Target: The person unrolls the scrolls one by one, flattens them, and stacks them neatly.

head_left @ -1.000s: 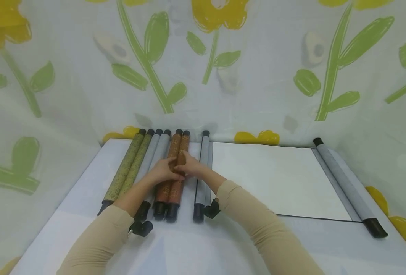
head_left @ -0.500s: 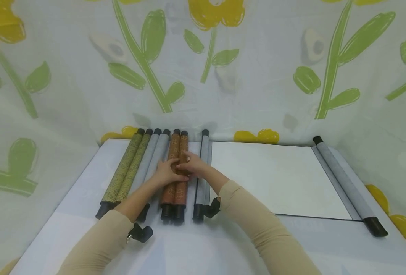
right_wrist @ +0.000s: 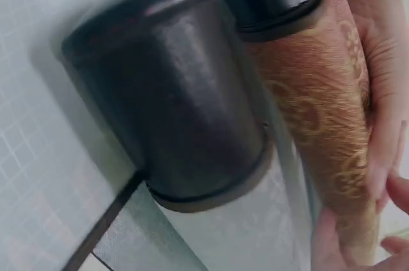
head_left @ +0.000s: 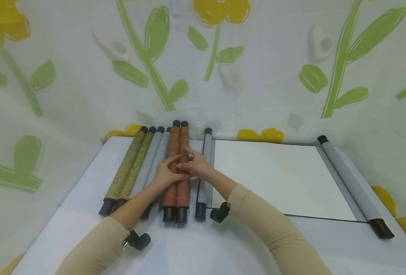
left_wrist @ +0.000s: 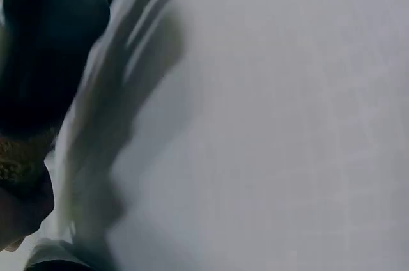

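A brown patterned hanging scroll [head_left: 183, 194], rolled from both ends into two side-by-side rolls with black end caps, lies between my hands in the head view. My left hand [head_left: 164, 176] grips it from the left around the middle. From the right, my right hand [head_left: 197, 165] holds the same scroll, thumb and fingers around the right roll. Both hands meet near its centre. The right wrist view shows the brown scroll [right_wrist: 313, 101] close up with fingers around it, beside a large black end cap [right_wrist: 185, 98]. In the left wrist view the hand is mostly cut off.
Left of it lie a rolled grey scroll [head_left: 150, 162] and a green speckled scroll [head_left: 125, 172]. At right a grey scroll is spread out, its white sheet [head_left: 271, 175] between a left roller [head_left: 203, 183] and right roller [head_left: 350, 181]. A flowered curtain [head_left: 258, 76] hangs behind the table.
Both hands and the brown scroll have shifted slightly right, away from the grey rolls. The scroll's far end now reaches higher in the view, above the neighbouring caps.
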A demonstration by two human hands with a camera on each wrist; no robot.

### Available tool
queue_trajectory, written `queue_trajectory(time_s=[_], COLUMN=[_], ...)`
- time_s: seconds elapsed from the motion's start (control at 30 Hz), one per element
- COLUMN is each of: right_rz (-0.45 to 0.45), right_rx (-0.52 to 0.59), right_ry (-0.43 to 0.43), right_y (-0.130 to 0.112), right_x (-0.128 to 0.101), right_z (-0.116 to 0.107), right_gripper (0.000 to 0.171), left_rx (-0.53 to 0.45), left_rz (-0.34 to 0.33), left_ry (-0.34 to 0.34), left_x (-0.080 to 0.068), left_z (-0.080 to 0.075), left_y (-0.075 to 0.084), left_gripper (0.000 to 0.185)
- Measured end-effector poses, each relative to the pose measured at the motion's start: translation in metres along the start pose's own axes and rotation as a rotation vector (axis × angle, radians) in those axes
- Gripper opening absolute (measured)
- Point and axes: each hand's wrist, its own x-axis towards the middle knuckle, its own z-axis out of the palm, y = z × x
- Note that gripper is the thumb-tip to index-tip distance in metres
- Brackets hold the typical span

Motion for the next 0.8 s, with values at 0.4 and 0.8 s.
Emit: queue_trajectory(time_s=[0.4,0.8], right_rz=[-0.047,-0.114], right_rx=[0.132,0.100], right_ry=[-0.157,-0.145], right_y=[-0.008,-0.002], right_x=[-0.016,-0.038], right_z=[-0.015,-0.028], right_gripper=[0.087,0.091], left_rx=[-0.223,-0.280], left_rz=[-0.014,-0.018], left_ry=[-0.099,-0.178], left_x=[-0.016,-0.034], left_z=[-0.009,0.008], left_y=[0.017,0.040], left_gripper=[0.086,0.083])
